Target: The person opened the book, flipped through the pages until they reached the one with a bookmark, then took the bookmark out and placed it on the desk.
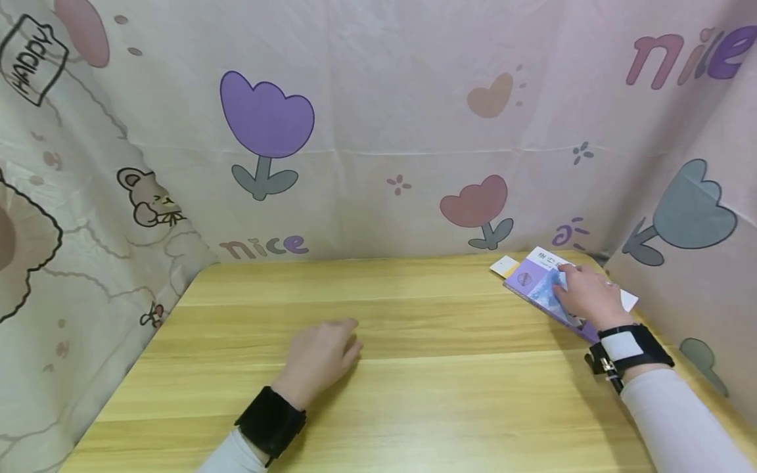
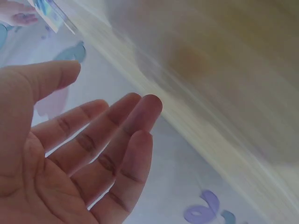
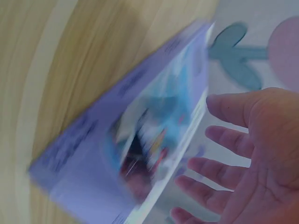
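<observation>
A purple book (image 1: 535,279) with a blue picture on its cover lies at the back right of the table, angled to the edges. My right hand (image 1: 588,295) is over the book; in the right wrist view its fingers (image 3: 219,170) are loosely bent and spread beside the book's edge, gripping nothing. That view blurs the book (image 3: 88,172). My left hand (image 1: 319,358) hovers above the middle of the table, holding nothing. Its fingers (image 2: 107,158) look relaxed and slightly bent in the left wrist view.
White pieces stick out from the book's left (image 1: 504,265) and right sides, the left one with a yellow strip. The wood-grain table (image 1: 414,407) meets a printed cloth (image 1: 378,85) at the back and sides. Black bands wrap both wrists.
</observation>
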Available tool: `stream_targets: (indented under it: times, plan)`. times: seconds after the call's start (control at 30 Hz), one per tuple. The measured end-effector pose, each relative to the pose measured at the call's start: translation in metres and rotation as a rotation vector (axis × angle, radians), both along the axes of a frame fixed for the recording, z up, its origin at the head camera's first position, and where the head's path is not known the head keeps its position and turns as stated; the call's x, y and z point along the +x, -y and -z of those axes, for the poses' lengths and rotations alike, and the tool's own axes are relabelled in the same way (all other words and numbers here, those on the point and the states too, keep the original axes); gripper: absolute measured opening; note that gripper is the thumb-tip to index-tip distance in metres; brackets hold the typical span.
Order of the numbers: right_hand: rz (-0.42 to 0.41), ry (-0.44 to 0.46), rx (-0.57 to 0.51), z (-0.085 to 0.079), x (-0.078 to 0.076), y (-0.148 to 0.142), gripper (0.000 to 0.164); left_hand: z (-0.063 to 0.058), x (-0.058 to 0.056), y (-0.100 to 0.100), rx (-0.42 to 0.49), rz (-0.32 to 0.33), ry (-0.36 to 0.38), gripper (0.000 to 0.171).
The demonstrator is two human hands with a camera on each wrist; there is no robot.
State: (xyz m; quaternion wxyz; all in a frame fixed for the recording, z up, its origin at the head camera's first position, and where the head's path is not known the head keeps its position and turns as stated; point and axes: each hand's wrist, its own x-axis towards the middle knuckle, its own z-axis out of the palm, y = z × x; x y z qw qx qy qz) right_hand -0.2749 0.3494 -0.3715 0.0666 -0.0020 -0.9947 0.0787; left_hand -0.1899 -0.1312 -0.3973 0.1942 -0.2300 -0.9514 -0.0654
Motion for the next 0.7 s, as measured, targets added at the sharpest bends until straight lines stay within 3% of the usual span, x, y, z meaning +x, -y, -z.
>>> stream_targets:
  times: [0.2, 0.43, 0.7]
  plan:
    - [0.057, 0.071, 0.015, 0.009, -0.002, -0.035, 0.062, 0.002, 0.004, -0.021, -0.041, 0.068, 0.058, 0.026]
    - [-0.009, 0.183, 0.04, 0.017, -0.008, -0.059, 0.066, 0.002, 0.006, -0.04, -0.056, 0.134, 0.069, 0.025]
    - [-0.085, 0.171, 0.034, 0.019, -0.007, -0.054, 0.036, 0.006, 0.008, -0.049, -0.051, 0.143, 0.081, 0.028]
